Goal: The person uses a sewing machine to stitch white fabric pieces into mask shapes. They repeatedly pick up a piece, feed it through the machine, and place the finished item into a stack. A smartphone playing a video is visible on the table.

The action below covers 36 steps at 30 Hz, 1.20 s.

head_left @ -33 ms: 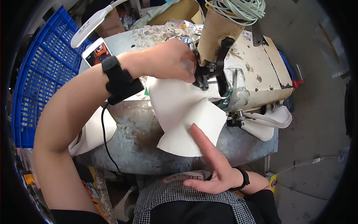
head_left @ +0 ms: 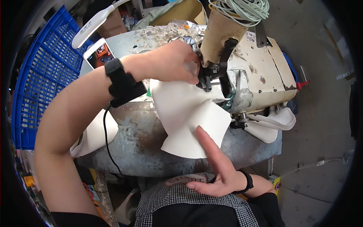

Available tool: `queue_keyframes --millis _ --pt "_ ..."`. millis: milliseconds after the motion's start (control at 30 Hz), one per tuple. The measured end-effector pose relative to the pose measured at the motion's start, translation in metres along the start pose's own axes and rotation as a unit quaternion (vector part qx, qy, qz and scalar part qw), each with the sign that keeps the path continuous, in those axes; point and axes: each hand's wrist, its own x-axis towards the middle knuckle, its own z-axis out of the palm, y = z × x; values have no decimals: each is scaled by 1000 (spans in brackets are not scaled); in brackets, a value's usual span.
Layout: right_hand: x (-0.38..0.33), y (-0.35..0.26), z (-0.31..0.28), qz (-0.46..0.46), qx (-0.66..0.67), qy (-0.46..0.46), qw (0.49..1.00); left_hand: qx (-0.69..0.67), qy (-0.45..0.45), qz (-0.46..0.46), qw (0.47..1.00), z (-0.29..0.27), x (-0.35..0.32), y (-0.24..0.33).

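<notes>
Nothing has shifted since the earlier frame: your hands and the sheet sit as before. Your worn grey metal worktable (head_left: 140, 132), scuffed and rust-stained, carries the cream sewing machine (head_left: 261, 81) with chipped paint. A blue plastic crate (head_left: 41, 79) of open lattice stands to your left on the bare concrete floor (head_left: 321, 125). The white sheet (head_left: 189, 117), stiff and smooth with curved, flared edges, lies across the table edge and runs under the machine's black foot. Your left hand (head_left: 170, 62) presses it flat beside the foot, fingers closed down on it. Your right hand (head_left: 215, 166) is open, fingers straight, fingertip touching the sheet's near edge. A phone (head_left: 99, 53) lies behind your left wrist.
</notes>
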Motion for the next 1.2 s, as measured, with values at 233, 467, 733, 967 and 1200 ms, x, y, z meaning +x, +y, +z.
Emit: queue_keyframes --millis 233,467,733,967,1200 --pt "-17 7 11 -24 -80 149 985 -58 58 -14 997 20 -4 2" --pt "-19 20 4 3 -385 251 888 -40 56 12 998 26 -10 4" --pt "6 31 -48 -140 -539 318 767 -107 -23 -119 987 21 -10 18" --pt "23 18 -81 -195 -597 276 728 -124 -37 -165 978 23 -6 30" --pt "37 -2 -102 -231 -647 296 664 -121 -48 -137 982 25 -9 30"
